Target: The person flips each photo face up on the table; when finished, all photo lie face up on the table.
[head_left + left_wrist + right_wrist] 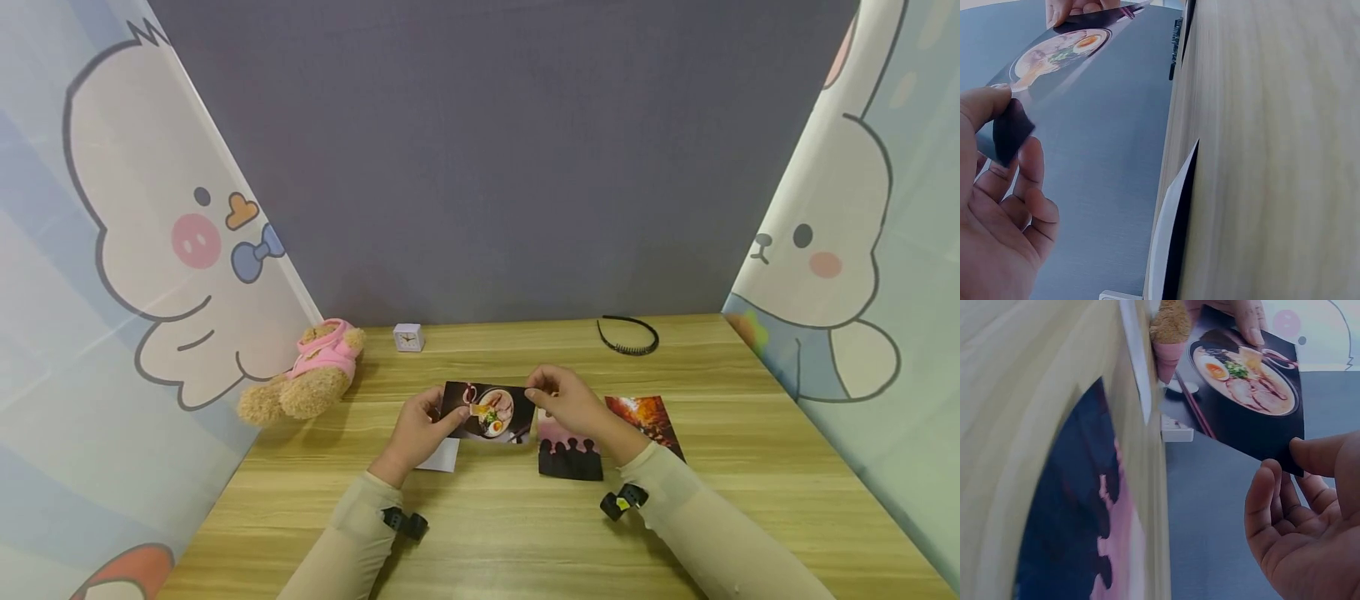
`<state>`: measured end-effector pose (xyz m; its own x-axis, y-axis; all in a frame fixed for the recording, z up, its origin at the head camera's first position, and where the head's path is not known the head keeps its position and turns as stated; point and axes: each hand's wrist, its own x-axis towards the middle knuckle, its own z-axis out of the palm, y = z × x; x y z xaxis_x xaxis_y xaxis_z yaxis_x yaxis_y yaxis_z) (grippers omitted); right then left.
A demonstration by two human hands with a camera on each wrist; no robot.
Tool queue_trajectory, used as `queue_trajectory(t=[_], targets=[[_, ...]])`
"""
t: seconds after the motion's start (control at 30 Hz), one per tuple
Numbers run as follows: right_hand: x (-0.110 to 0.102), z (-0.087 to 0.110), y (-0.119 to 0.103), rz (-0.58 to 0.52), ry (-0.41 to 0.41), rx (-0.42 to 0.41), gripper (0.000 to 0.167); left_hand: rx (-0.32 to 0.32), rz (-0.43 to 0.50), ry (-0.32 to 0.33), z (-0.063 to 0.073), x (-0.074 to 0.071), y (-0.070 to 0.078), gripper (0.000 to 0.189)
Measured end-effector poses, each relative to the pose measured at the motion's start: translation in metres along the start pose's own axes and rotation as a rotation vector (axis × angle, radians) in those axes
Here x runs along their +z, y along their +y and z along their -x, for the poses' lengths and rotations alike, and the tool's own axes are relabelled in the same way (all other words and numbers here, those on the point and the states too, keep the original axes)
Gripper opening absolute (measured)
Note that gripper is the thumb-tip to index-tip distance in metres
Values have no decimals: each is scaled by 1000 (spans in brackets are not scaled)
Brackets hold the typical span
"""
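head: hands (417,432) (573,402) pinch ramen photo (491,414); clock face (408,338) too small to read.

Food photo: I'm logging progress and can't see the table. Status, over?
Left hand and right hand pinch opposite ends. Food photo held clear of the table. Nothing visibly in the way; pink-and-black photo lies on the table.

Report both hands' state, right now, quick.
Left hand: holding one end of the ramen photo, pinched between thumb and fingers.
Right hand: holding the opposite end, also pinched.
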<state>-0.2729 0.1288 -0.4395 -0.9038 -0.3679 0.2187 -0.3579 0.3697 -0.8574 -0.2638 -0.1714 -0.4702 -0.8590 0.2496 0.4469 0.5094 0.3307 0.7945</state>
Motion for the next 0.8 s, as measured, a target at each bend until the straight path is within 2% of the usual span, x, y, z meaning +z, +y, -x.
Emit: queue_trajectory(t=[0.37, 0.6, 0.8], targets=[[1, 8, 7, -82, -35, 21, 9, -10, 63, 45, 0, 2, -1, 10], [3, 7, 10, -138, -42, 23, 9, -10, -4, 85, -1, 5, 4, 13], [7, 7, 9, -214, -62, 31, 5, -16, -23, 77, -1, 6, 3, 9]])
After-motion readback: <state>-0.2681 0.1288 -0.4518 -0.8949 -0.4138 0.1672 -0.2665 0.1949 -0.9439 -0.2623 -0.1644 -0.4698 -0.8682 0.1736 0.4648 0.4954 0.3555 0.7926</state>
